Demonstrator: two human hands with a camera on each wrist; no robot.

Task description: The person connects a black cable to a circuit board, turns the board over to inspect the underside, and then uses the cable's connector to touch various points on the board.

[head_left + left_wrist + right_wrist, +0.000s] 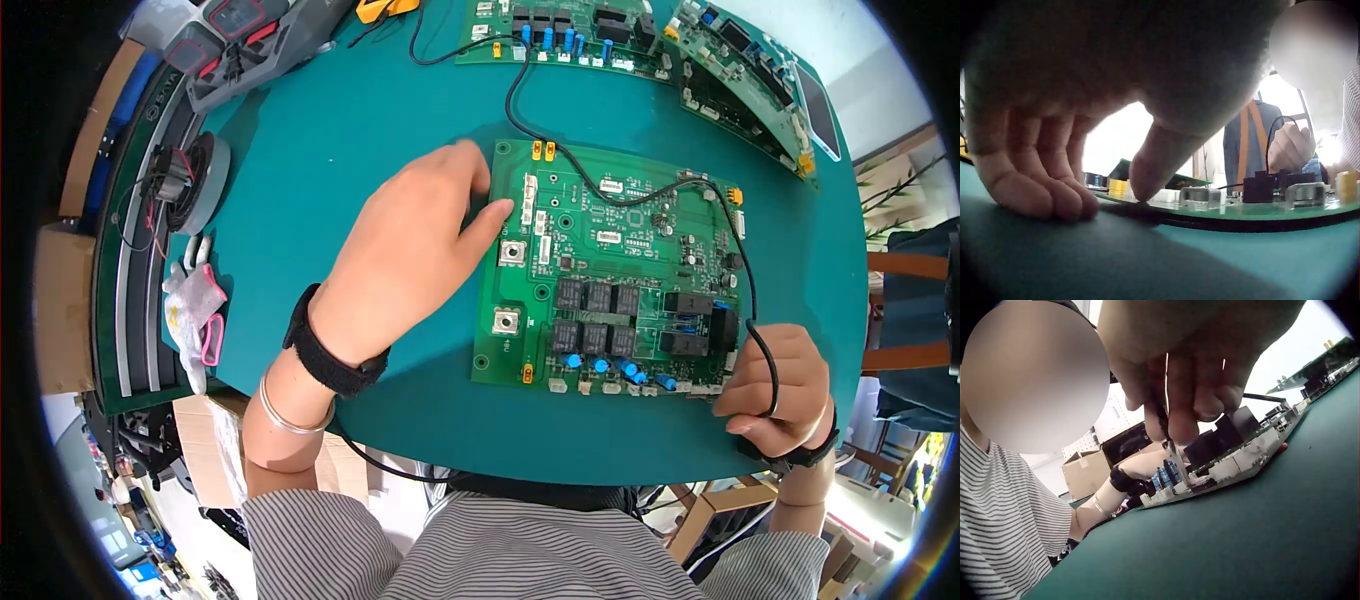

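A green circuit board (pixel 590 265) with black relays and blue components lies flat on the table. My left hand (pixel 415 230) is at its left edge. The thumb (pixel 1150 165) touches the board near white connectors, while relaxed fingers (pixel 1041 181) rest on the table just outside the edge. At the board's near right corner, my right hand (pixel 780 385) pinches the end of a black cable (pixel 757 345). From between those fingertips a slim pale tip (pixel 1177 465) points down at the white connectors (pixel 1235 464) along the edge. The cable loops across the board's top.
More circuit boards (pixel 570 40) lie along the far side, some leaning at the right beside a phone (pixel 817 110). A yellow device (pixel 385 8), a grey case (pixel 260 50) and a glove (pixel 193 310) sit at the back and left. The table's near edge curves before my body.
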